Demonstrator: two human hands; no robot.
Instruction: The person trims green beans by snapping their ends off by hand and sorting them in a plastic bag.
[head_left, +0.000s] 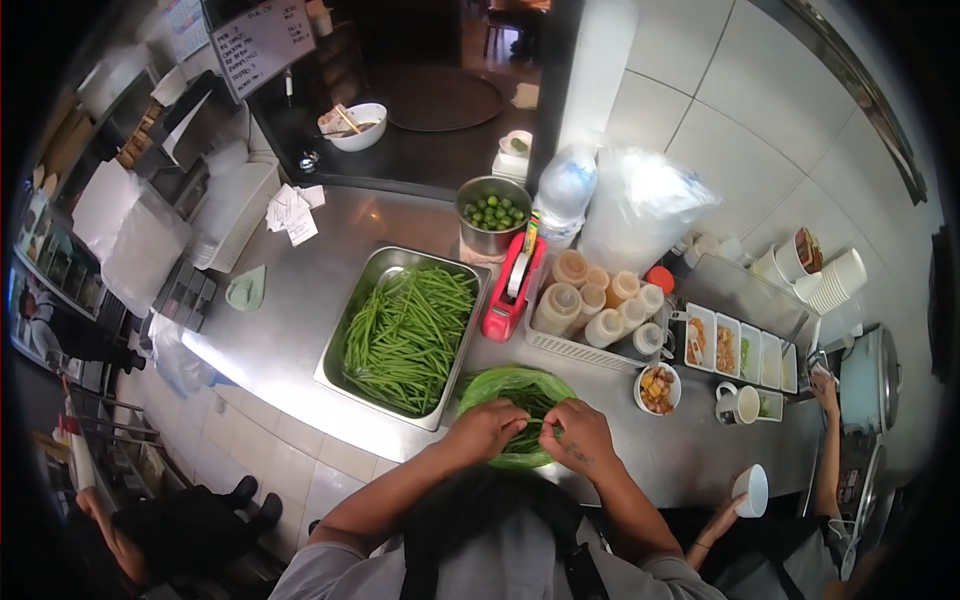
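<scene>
Both of my hands meet over a green plastic bag (482, 388) at the counter's front edge. My left hand (486, 432) pinches one end of a thin green bean (533, 420). On the other end, my right hand (577, 437) is closed, thumb and fingers pressed together. Dark green pieces lie inside the bag below, partly hidden by my fingers. Just left of the bag, a rectangular steel pan (329, 365) holds a heap of long green beans (410, 335).
A red tape dispenser (503, 312) and a white basket (575, 346) of squeeze bottles border the bag. Behind stands a steel pot (480, 238) of small green citrus fruits. To the right are a bowl of browned chunks (657, 390) and a co-worker's hand holding a white bowl (752, 490).
</scene>
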